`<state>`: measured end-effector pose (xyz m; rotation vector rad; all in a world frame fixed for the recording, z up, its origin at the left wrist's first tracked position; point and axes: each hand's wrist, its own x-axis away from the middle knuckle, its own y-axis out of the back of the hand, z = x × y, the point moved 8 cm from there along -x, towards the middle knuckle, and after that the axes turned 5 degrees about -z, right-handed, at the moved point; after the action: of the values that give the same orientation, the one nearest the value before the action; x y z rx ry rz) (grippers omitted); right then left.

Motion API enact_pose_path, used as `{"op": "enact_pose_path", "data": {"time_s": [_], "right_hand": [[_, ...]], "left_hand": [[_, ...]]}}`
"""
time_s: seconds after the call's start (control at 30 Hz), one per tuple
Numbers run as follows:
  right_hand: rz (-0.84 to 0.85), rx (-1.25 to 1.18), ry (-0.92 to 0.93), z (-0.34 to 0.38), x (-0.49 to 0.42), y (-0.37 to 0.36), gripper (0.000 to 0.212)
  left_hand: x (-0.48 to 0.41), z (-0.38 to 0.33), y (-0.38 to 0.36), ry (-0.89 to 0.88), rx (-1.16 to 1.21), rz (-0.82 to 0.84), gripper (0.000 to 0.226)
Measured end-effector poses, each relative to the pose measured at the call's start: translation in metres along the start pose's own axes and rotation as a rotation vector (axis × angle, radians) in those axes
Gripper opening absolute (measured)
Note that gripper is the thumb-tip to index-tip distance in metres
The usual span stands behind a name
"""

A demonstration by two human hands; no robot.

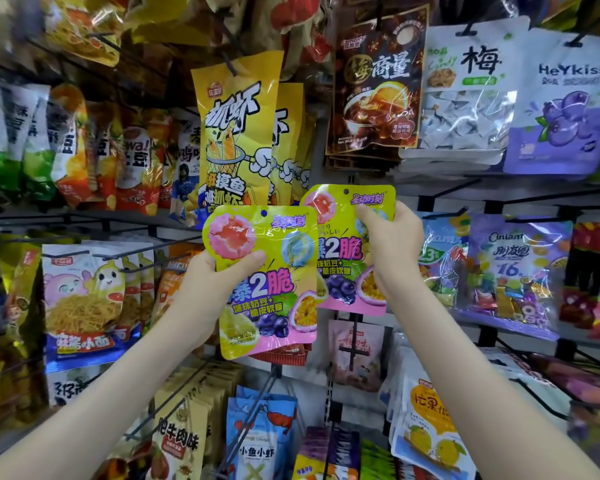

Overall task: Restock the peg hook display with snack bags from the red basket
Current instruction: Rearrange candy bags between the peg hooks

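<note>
Two matching yellow-green and pink snack bags are held up in front of the peg hook display. My left hand [219, 282] grips the nearer snack bag [274, 306] at its left edge, thumb across the front. My right hand [392, 247] pinches the farther snack bag [340, 258] near its upper right side. The nearer bag overlaps the farther one's left edge. Each bag has a small hang hole at the top. The red basket is out of view.
Black peg hooks full of hanging bags surround my hands: tall yellow shrimp-snack bags [238, 133] just above, a dark plum-candy bag [378, 84] upper right, purple candy bags [513, 268] at the right, noodle bags [84, 299] at the left, blue bags [260, 438] below.
</note>
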<state>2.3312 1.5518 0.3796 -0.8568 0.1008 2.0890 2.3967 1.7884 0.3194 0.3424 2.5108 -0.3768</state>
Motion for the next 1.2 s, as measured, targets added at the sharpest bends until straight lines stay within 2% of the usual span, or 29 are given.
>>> {"op": "enact_pose_path", "data": {"time_s": [0.23,0.4,0.57,0.73,0.83,0.97,1.07,1.2], "right_hand": [[-0.065,0.057,0.099,0.007,-0.003,0.009,0.027],[-0.01,0.205,0.213,0.011,0.008,-0.006,0.03],[-0.115,0.108,0.167,0.005,0.007,0.002,0.042],[-0.152,0.073,0.152,0.002,0.004,0.014,0.042],[-0.103,0.115,0.17,0.005,0.001,0.013,0.035],[-0.022,0.174,0.207,0.006,0.004,0.005,0.036],[-0.006,0.198,0.182,-0.002,0.005,0.005,0.038],[0.016,0.265,0.099,-0.022,0.001,0.01,0.03]], "left_hand": [[0.003,-0.002,0.001,0.029,-0.011,-0.013,0.01],[0.003,-0.001,0.001,0.024,-0.022,-0.015,0.009],[0.002,-0.005,-0.001,0.007,-0.008,-0.014,0.01],[0.002,-0.006,-0.003,0.003,0.013,-0.015,0.009],[0.002,-0.006,-0.007,0.005,0.025,-0.007,0.008],[0.002,-0.003,-0.01,0.022,0.036,-0.023,0.014],[0.0,-0.002,-0.008,0.017,0.024,-0.052,0.023],[0.0,-0.001,-0.004,0.009,-0.008,-0.063,0.017]]}}
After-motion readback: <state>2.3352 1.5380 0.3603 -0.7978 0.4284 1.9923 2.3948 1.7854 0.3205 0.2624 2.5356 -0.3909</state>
